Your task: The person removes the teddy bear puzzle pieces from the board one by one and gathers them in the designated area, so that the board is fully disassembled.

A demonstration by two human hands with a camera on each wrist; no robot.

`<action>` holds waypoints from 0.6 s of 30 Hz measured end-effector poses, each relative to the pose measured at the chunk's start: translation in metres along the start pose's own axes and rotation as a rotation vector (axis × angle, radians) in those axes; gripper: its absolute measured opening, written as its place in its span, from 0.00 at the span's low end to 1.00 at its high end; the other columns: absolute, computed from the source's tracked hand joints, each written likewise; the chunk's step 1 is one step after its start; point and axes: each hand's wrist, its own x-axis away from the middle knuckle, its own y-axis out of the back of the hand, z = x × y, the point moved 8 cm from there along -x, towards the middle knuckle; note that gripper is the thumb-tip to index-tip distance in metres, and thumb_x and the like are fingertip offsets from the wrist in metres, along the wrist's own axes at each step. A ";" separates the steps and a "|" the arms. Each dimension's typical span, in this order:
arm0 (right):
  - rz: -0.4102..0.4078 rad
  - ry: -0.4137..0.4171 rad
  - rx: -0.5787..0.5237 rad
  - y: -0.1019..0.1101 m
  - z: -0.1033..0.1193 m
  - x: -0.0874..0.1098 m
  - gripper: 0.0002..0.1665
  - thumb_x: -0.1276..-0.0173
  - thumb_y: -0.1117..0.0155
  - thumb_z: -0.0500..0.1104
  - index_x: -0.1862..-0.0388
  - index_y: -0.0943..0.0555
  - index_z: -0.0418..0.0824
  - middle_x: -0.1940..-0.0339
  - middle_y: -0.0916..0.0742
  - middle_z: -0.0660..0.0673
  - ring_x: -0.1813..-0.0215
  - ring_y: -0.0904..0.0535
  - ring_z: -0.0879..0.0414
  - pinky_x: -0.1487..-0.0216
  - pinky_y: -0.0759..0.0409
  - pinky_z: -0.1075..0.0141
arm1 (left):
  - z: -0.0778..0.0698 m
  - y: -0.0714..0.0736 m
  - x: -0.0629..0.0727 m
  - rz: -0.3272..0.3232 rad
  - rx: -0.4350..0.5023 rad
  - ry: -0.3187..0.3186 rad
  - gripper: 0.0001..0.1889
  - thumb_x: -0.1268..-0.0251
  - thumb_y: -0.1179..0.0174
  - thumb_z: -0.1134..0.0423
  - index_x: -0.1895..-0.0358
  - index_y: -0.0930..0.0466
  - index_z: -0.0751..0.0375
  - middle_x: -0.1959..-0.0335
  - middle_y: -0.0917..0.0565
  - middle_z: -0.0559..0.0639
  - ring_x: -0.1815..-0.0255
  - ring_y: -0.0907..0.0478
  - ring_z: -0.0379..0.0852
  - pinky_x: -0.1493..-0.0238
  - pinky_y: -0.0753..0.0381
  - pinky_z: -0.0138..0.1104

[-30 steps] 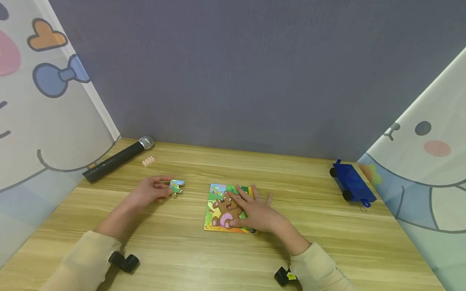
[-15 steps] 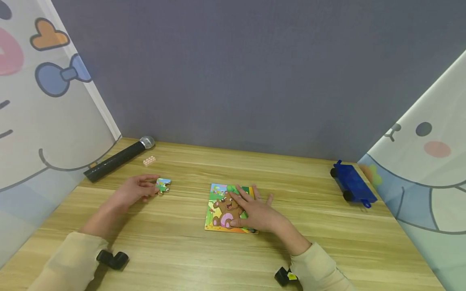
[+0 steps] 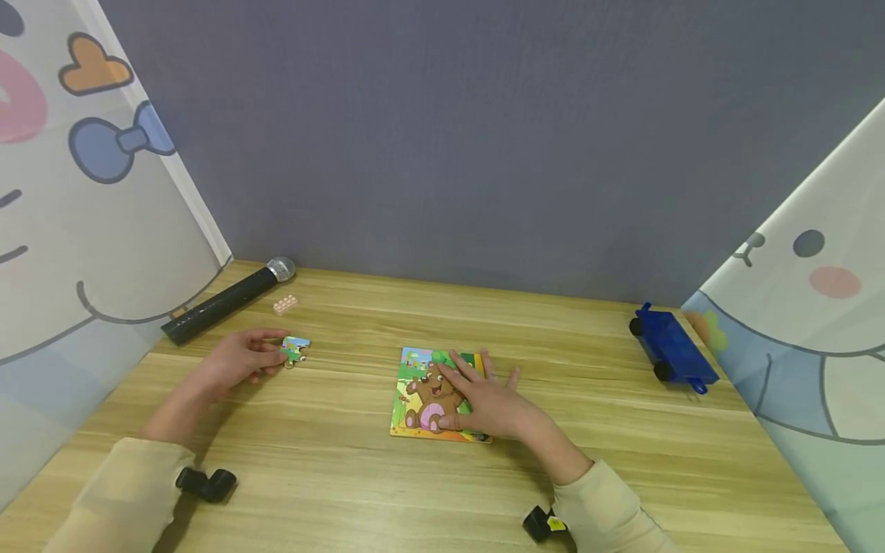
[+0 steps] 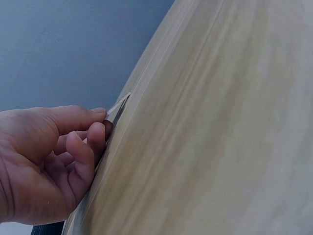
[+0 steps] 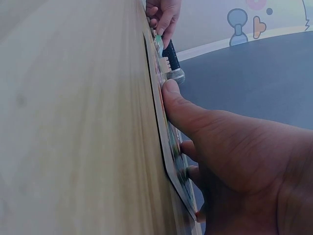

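My left hand [image 3: 240, 361] pinches a small jigsaw puzzle piece [image 3: 294, 349] with a blue and green print, low over the left part of the table. In the left wrist view the puzzle piece [image 4: 117, 108] appears edge-on between thumb and fingers, tilted against the wood. My right hand [image 3: 492, 405] lies with spread fingers on the right side of a bear jigsaw puzzle [image 3: 408, 399], covering part of the picture. From the right wrist view, the thumb and fingertips of the right hand [image 5: 230, 161] touch the top of the flat puzzle board [image 5: 161, 127].
A black microphone [image 3: 221, 304] lies at the back left, with a pale pink toy brick [image 3: 285, 305] beside it. A blue wheeled toy cart [image 3: 671, 347] stands at the right edge of the wooden table [image 3: 346, 491]. A grey panel [image 3: 442, 153] rises behind.
My left hand has moved leftward with the puzzle piece, away from the bear puzzle, slowing in the last half second. The right hand stays on the puzzle.
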 end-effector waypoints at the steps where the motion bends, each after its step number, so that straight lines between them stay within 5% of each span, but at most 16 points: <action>1: -0.004 0.001 0.001 0.000 0.000 0.000 0.58 0.37 0.40 0.76 0.16 0.50 0.59 0.15 0.52 0.51 0.21 0.69 0.29 0.42 0.68 0.16 | 0.001 0.001 0.000 -0.002 -0.003 0.001 0.31 0.28 0.38 0.68 0.28 0.39 0.78 0.61 0.16 0.51 0.70 0.22 0.40 0.74 0.24 0.31; 18: -0.009 -0.007 0.016 0.000 -0.001 0.001 0.58 0.38 0.40 0.76 0.16 0.50 0.59 0.15 0.52 0.52 0.20 0.67 0.30 0.42 0.67 0.16 | -0.003 0.001 0.001 -0.022 -0.036 -0.006 0.32 0.28 0.37 0.65 0.27 0.38 0.75 0.68 0.27 0.52 0.75 0.31 0.39 0.77 0.29 0.30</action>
